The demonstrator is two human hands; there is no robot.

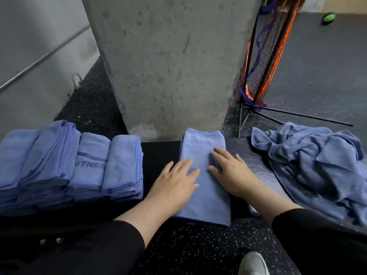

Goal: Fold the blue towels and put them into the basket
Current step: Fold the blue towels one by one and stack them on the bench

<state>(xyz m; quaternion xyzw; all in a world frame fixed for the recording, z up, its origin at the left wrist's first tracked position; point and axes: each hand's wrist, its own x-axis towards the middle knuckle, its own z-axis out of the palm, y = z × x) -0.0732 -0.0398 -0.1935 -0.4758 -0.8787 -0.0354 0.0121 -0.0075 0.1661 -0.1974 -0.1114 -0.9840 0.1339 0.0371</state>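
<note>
A blue towel (200,147), folded into a long narrow strip, lies lengthwise on a dark bench (158,155) in front of me. My left hand (174,183) lies flat on its left half with fingers straight. On the right half, my right hand (230,171) presses down, fingers spread. To the left stand several stacks of folded blue towels (69,165), one printed with lettering. A heap of unfolded blue towels (313,165) lies at the right. No basket shows in this view.
A concrete pillar (168,62) rises just behind the bench. A folded net on a black stand (262,62) leans at its right. Speckled rubber floor (198,249) lies below, with a grey shoe (253,263) at the bottom edge.
</note>
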